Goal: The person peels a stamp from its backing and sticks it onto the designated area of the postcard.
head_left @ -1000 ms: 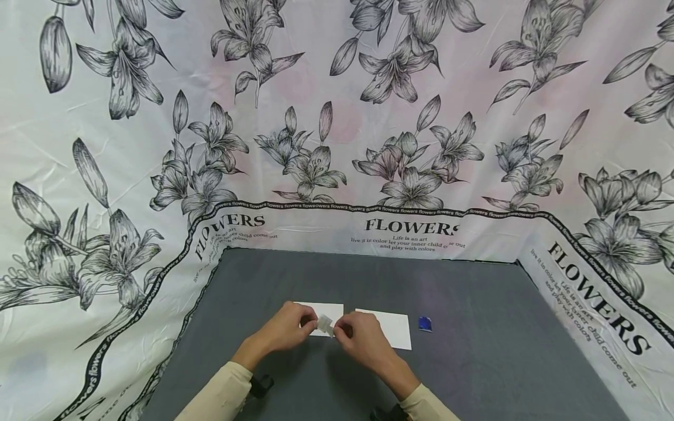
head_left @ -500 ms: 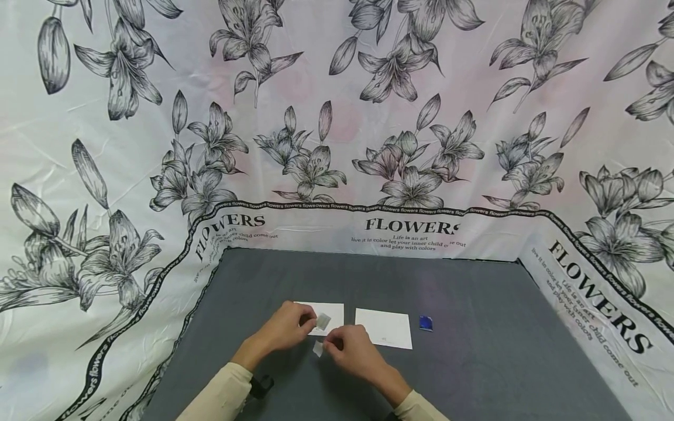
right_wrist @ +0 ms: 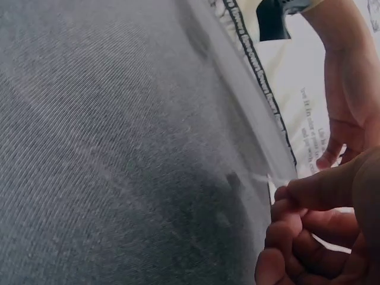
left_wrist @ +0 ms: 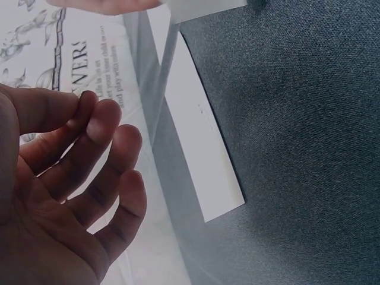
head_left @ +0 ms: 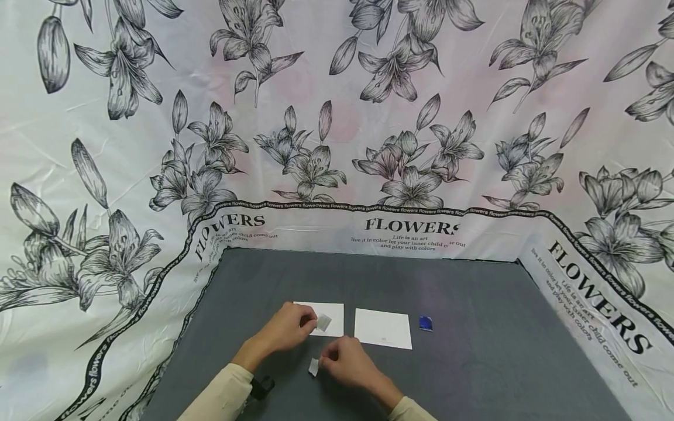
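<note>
Between thumb and fingertips, my left hand [head_left: 286, 325] pinches a small translucent square [head_left: 323, 322] over the left white card [head_left: 333, 310]. My right hand [head_left: 348, 362] is lower and nearer me, over the grey surface. It pinches a small, whitish, paper-like piece [head_left: 313, 367] that sticks out to the left of its fingers. The left wrist view shows the left hand [left_wrist: 77, 166] close up, with that whitish piece [left_wrist: 205, 8] at the top edge. In the right wrist view the curled fingers of the right hand [right_wrist: 314, 219] hide most of what they hold.
Right of the left card lies a second white card [head_left: 383, 328] with faint small print. Farther right is a small blue square packet [head_left: 425, 323]. The dark grey tabletop [head_left: 474, 362] is enclosed by a flower-printed curtain [head_left: 411, 234] at the back and sides.
My right hand has pulled away from the left hand, down and toward me, carrying the whitish piece apart from the translucent square. The left hand has stayed nearly in place.
</note>
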### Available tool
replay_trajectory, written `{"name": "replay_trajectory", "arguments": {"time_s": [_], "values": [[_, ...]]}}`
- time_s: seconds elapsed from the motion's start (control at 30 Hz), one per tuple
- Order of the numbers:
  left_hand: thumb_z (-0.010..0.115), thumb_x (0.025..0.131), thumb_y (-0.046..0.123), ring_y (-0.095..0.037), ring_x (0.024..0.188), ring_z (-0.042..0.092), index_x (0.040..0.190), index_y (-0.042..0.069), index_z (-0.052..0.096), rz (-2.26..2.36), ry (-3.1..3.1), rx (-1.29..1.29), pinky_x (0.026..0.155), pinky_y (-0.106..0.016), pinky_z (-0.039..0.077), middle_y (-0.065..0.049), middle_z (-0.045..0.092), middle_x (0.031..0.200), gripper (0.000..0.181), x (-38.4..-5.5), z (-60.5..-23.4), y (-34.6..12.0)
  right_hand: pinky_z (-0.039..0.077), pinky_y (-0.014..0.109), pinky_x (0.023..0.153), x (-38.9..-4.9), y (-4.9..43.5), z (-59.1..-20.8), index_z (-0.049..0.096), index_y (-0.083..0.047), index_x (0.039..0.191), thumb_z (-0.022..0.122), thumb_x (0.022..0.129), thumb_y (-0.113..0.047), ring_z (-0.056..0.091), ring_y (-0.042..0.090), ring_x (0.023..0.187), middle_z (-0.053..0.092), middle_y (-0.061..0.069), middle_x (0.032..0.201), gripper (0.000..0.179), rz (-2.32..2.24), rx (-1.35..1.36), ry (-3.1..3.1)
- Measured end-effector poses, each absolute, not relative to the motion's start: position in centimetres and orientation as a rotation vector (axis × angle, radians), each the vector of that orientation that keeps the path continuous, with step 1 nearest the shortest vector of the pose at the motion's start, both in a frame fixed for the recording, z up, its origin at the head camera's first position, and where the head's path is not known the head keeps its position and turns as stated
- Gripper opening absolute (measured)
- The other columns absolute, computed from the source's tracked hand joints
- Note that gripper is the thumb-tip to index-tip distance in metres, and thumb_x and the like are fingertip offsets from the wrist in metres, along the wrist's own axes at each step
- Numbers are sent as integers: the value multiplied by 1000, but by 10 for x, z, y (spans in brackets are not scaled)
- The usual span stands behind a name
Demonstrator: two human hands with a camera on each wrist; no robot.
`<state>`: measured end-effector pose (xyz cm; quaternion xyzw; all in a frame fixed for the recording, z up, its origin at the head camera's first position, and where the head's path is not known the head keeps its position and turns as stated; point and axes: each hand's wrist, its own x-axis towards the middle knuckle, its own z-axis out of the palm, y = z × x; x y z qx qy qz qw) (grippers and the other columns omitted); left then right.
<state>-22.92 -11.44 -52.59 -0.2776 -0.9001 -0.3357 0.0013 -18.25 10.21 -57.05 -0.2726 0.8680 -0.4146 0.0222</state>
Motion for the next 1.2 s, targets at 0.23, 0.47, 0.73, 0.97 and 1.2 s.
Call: {"name": "replay_trajectory", "arguments": {"time_s": [0.23,0.47,0.73,0.97,1.2], "values": [[69,104,12,-1,66,53,98,11,80,-1047,-2829,-864,63,-25,47,11,66,79,13,-229,-528,-116,38,20,50,-179,99,-570,76,-17,68,79,85,-10,44,-4,51,57,-19,56,19,-1104,-669,2821],[69,105,13,-1,67,54,98,12,81,-1042,-2837,-866,63,-26,47,11,67,79,13,-229,-528,-116,39,19,49,-175,97,-569,77,-18,69,84,84,-14,43,-3,50,57,-17,55,18,-919,-632,2954],[70,104,13,-1,68,54,98,12,80,-1048,-2841,-865,64,-25,48,10,68,81,12,-229,-528,-115,38,19,51,-178,98,-567,78,-16,73,84,86,-15,44,-2,53,57,-15,59,14,-863,-731,2999],[71,103,11,-1,67,53,97,11,80,-1043,-2823,-885,64,-25,48,9,68,81,11,-230,-527,-114,39,18,53,-182,100,-546,78,-13,75,84,87,-10,44,-4,54,62,-12,60,14,-918,-798,3073],[72,103,12,0,65,52,96,10,80,-1038,-2817,-894,63,-23,47,11,65,76,11,-231,-528,-113,44,17,57,-187,101,-527,81,-12,78,83,86,-9,51,-5,59,70,-8,66,8,-929,-889,3194]]}}
